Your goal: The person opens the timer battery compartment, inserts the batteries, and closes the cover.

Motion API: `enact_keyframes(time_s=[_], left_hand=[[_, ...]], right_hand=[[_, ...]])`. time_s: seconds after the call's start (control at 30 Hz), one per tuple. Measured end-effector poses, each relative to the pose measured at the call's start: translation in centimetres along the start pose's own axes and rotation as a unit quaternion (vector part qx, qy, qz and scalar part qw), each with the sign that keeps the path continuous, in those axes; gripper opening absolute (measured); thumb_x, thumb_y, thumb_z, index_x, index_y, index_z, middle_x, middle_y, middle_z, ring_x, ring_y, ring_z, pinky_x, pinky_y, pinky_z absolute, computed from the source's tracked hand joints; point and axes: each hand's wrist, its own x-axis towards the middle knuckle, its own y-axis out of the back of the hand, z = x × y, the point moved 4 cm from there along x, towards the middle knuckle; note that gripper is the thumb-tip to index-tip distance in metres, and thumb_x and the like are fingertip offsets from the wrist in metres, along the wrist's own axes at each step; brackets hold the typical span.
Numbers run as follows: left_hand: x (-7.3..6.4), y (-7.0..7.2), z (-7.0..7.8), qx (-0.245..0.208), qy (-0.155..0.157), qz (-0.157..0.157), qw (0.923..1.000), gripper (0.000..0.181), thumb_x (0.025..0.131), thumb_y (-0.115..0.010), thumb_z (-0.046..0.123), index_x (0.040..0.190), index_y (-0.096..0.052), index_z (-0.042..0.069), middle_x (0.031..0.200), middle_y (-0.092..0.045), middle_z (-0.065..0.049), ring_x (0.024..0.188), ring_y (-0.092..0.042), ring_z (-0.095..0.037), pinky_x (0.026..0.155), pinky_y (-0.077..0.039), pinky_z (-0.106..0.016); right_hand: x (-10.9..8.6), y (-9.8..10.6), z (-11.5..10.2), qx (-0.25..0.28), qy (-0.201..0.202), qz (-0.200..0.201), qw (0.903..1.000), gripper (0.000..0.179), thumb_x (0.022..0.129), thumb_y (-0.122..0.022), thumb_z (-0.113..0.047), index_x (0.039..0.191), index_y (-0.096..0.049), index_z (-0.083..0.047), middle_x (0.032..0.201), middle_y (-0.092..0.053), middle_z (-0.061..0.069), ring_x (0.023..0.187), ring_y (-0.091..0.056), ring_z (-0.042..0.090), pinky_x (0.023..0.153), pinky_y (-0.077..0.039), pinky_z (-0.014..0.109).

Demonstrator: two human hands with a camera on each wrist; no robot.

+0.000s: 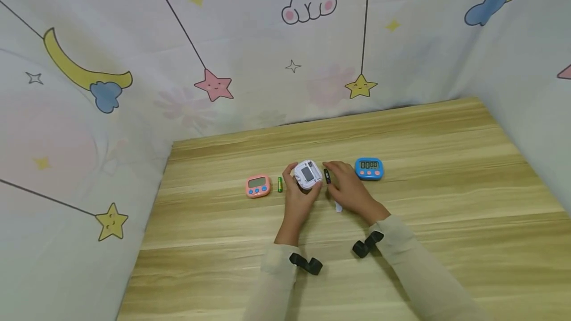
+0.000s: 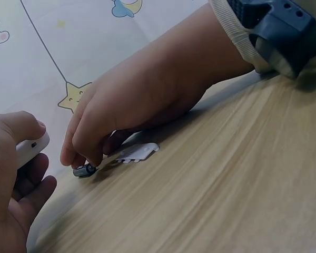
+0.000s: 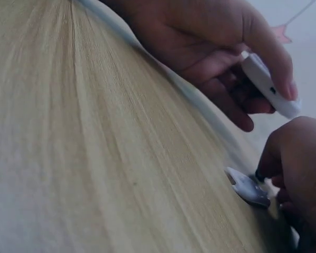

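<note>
My left hand (image 1: 298, 203) holds a white timer (image 1: 314, 178) by its edges, above the table; a grey rectangle shows on its upturned face. In the left wrist view, the thumb lies along the white timer (image 2: 36, 147). Just to the right, my right hand (image 1: 353, 193) has its fingertips down at the tabletop, pinching a small black battery (image 1: 327, 176). One end of this battery (image 2: 83, 171) shows below the fingertips in the left wrist view. Beside the right hand lies a loose white battery cover (image 2: 138, 152), notched along one edge, partly hidden in the head view.
A green battery (image 1: 279, 185) lies left of the left hand, with a pink timer (image 1: 257, 186) beyond it. Right of the right hand is a blue timer (image 1: 369, 169) reading 00:00. The wooden table (image 1: 214, 256) meets a patterned cloth wall (image 1: 258, 43) behind.
</note>
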Motion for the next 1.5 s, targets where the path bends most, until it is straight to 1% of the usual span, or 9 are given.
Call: enact_keyframes(time_s=[0.2, 0.3, 0.57, 0.77, 0.87, 1.1, 1.27, 1.33, 1.5], left_hand=[[0.7, -0.3, -2.8, -0.006, -0.001, 0.003, 1.0000, 0.081, 0.087, -0.075, 0.020, 0.146, -0.019, 0.019, 0.126, -0.055, -0.016, 0.105, -0.062, -0.022, 0.087, -0.051, -0.033], [0.7, -0.3, -3.1, -0.011, -0.007, 0.001, 0.9999, 0.079, 0.087, -0.076, 0.025, 0.144, -0.021, 0.024, 0.125, -0.056, -0.014, 0.104, -0.062, -0.020, 0.087, -0.051, -0.033], [0.6, -0.4, -3.2, -0.005, -0.002, 0.001, 1.0000, 0.078, 0.087, -0.075, 0.027, 0.143, -0.022, 0.027, 0.124, -0.057, -0.012, 0.104, -0.062, -0.020, 0.087, -0.051, -0.034], [0.7, -0.4, -3.2, -0.011, 0.004, -0.002, 0.9999, 0.081, 0.087, -0.075, 0.021, 0.146, -0.021, 0.024, 0.125, -0.056, -0.015, 0.106, -0.061, -0.021, 0.089, -0.050, -0.034], [0.7, -0.4, -2.9, -0.010, 0.009, -0.005, 0.9999, 0.082, 0.087, -0.074, 0.015, 0.147, -0.019, 0.018, 0.126, -0.056, -0.017, 0.106, -0.061, -0.023, 0.088, -0.050, -0.034], [-0.2, 0.0, 0.8, 0.006, 0.003, -0.013, 0.9999, 0.075, 0.089, -0.071, 0.009, 0.145, -0.021, 0.007, 0.124, -0.056, -0.019, 0.104, -0.062, -0.022, 0.087, -0.050, -0.031], [-0.3, 0.0, 1.1, 0.012, -0.001, -0.010, 0.9999, 0.074, 0.089, -0.071, 0.010, 0.144, -0.022, 0.005, 0.124, -0.057, -0.020, 0.105, -0.062, -0.024, 0.088, -0.050, -0.034], [-0.2, -0.1, 0.5, 0.011, 0.004, -0.011, 0.9999, 0.075, 0.089, -0.071, 0.011, 0.145, -0.022, 0.007, 0.125, -0.056, -0.020, 0.106, -0.061, -0.025, 0.089, -0.049, -0.035], [0.5, -0.3, -2.5, -0.001, 0.007, -0.010, 0.9999, 0.078, 0.088, -0.074, 0.020, 0.146, -0.022, 0.021, 0.126, -0.056, -0.014, 0.107, -0.060, -0.020, 0.091, -0.048, -0.034]], right_hand=[[0.0, -0.1, 0.0, -0.025, 0.015, -0.003, 0.9996, 0.054, 0.085, -0.059, -0.012, 0.138, -0.052, -0.001, 0.137, -0.049, 0.016, 0.127, -0.042, 0.037, 0.105, -0.034, 0.050], [-0.1, 0.0, 0.0, -0.023, 0.011, -0.002, 0.9997, 0.054, 0.085, -0.060, -0.011, 0.138, -0.052, -0.001, 0.138, -0.048, 0.017, 0.126, -0.042, 0.037, 0.105, -0.033, 0.050], [-0.3, 0.2, -0.3, -0.016, 0.009, -0.006, 0.9998, 0.052, 0.086, -0.062, -0.010, 0.136, -0.053, 0.001, 0.137, -0.048, 0.017, 0.125, -0.042, 0.037, 0.106, -0.032, 0.050], [-0.3, 0.2, -0.1, -0.010, 0.004, -0.002, 0.9999, 0.049, 0.085, -0.066, -0.012, 0.132, -0.056, 0.001, 0.135, -0.050, 0.016, 0.124, -0.043, 0.036, 0.105, -0.033, 0.049], [-0.3, 0.2, 0.0, -0.007, 0.003, 0.002, 1.0000, 0.047, 0.084, -0.068, -0.012, 0.129, -0.057, -0.001, 0.133, -0.051, 0.016, 0.123, -0.044, 0.036, 0.104, -0.035, 0.049], [-0.2, 0.2, 0.0, -0.002, 0.006, 0.011, 0.9999, 0.042, 0.084, -0.068, -0.014, 0.123, -0.059, -0.004, 0.124, -0.055, 0.013, 0.117, -0.046, 0.034, 0.100, -0.037, 0.049], [-0.3, 0.2, -0.2, -0.010, 0.007, 0.012, 0.9999, 0.041, 0.083, -0.069, -0.014, 0.122, -0.060, -0.005, 0.122, -0.057, 0.011, 0.116, -0.047, 0.033, 0.100, -0.037, 0.047], [-0.3, 0.3, -0.3, -0.013, 0.010, 0.011, 0.9998, 0.041, 0.082, -0.069, -0.014, 0.121, -0.061, -0.005, 0.121, -0.059, 0.010, 0.115, -0.048, 0.033, 0.100, -0.037, 0.047], [-0.4, 0.3, -0.4, -0.015, 0.016, 0.007, 0.9997, 0.039, 0.081, -0.070, -0.016, 0.119, -0.062, -0.007, 0.117, -0.061, 0.008, 0.111, -0.050, 0.030, 0.098, -0.039, 0.046]])
